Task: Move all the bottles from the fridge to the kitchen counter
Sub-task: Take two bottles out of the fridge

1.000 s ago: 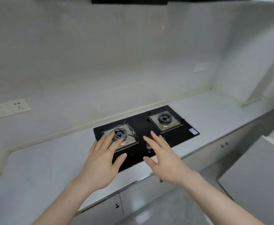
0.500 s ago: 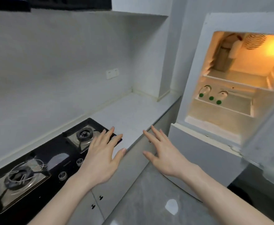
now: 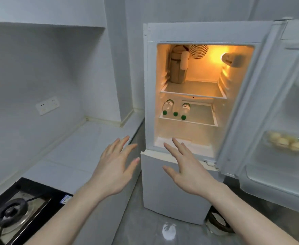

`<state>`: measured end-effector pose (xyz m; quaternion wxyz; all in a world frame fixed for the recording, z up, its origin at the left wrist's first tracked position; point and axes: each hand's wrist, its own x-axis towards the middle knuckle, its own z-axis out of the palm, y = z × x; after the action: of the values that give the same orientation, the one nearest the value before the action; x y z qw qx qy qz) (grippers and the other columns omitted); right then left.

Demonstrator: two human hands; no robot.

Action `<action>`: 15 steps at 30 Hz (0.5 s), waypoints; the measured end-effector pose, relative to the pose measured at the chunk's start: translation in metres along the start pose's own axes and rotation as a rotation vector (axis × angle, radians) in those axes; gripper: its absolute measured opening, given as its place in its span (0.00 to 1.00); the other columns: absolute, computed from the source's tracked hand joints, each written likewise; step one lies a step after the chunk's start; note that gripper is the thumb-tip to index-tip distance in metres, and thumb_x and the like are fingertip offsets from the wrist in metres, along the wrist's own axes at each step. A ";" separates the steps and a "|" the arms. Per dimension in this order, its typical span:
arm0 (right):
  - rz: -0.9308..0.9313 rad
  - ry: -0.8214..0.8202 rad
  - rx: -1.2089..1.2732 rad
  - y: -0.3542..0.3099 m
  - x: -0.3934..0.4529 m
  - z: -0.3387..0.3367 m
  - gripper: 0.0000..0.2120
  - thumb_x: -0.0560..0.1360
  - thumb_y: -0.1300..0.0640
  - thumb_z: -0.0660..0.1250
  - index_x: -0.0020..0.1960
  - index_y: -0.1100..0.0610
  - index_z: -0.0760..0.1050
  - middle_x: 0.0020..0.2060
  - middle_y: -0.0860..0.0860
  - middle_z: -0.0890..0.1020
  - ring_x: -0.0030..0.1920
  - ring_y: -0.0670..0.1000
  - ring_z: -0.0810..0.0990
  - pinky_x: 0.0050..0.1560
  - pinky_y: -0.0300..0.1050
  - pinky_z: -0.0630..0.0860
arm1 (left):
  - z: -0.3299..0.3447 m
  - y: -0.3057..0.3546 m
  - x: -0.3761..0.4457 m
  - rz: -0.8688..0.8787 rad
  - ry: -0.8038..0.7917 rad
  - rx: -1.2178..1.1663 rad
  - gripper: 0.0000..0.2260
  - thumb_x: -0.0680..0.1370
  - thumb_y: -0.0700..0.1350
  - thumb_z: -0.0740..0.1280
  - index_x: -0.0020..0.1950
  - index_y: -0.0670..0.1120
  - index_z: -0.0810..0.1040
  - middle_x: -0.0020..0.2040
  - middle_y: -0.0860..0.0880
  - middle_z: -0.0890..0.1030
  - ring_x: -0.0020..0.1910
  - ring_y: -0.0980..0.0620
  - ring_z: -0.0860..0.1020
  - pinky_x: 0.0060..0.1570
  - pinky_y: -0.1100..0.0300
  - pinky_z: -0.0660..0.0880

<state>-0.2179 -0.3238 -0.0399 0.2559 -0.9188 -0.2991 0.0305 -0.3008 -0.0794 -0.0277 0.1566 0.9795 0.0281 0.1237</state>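
Three bottles with green caps lie on their sides on the lower shelf of the fridge, at the left end, caps toward the front. From the middle of the view they sit at about 12 o'clock. The middle one is hard to see; only its cap shows well. The fridge door is swung wide open at 3 o'clock, and a warm yellow light glows inside. A pack of pale round food sits in a door rack.

The left hand is flat and spread wide, holding nothing, over the edge of the kitchen counter. The right hand is also spread wide and empty, in front of the bottom of the fridge opening. Neither hand touches a bottle.

The counter runs along at 9 o'clock, beside the fridge. A black stove sits on it at 7 o'clock. A wall socket is at 10 o'clock.
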 end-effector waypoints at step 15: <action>0.253 0.117 0.028 0.082 0.150 -0.030 0.33 0.82 0.42 0.63 0.82 0.40 0.53 0.83 0.41 0.47 0.82 0.47 0.48 0.80 0.46 0.54 | 0.065 -0.025 0.233 0.216 -0.210 -0.039 0.24 0.84 0.61 0.55 0.79 0.56 0.63 0.83 0.53 0.55 0.82 0.51 0.52 0.80 0.50 0.54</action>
<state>-0.0448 -0.3085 -0.0392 0.2800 -0.9457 -0.1648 0.0132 -0.0595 -0.0532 -0.0412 0.1632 0.9812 -0.0965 0.0371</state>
